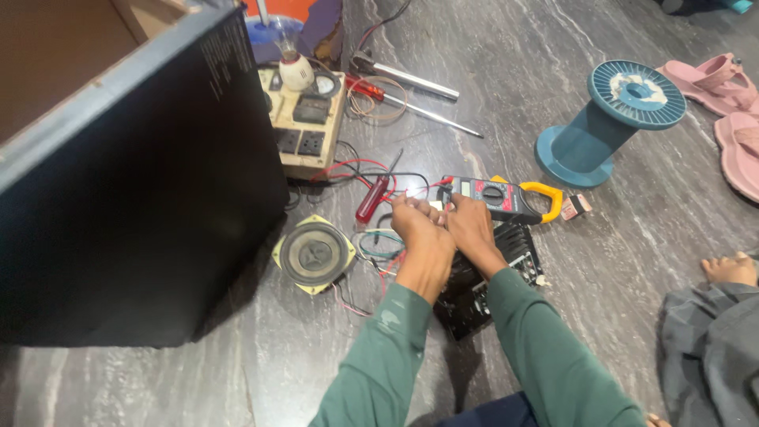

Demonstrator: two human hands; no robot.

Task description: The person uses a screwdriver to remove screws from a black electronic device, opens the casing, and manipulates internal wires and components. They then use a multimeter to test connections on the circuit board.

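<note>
Clamp meter on floor, touching right hand; left hand beside, both fingers pinched on red wires. Around: one speaker, one red screwdriver, one blue spool, two pink sandals, black cabinet crowding left.

I see home floor used as makeshift electronics repair spot: grey veined stone floor, pink rubber sandals, yellow-jawed clamp meter, loose round speaker, cream switchboard box, red-handled screwdriver.

Two hands, one clamp meter, one speaker, two screwdrivers, one spool, two sandals.
</note>
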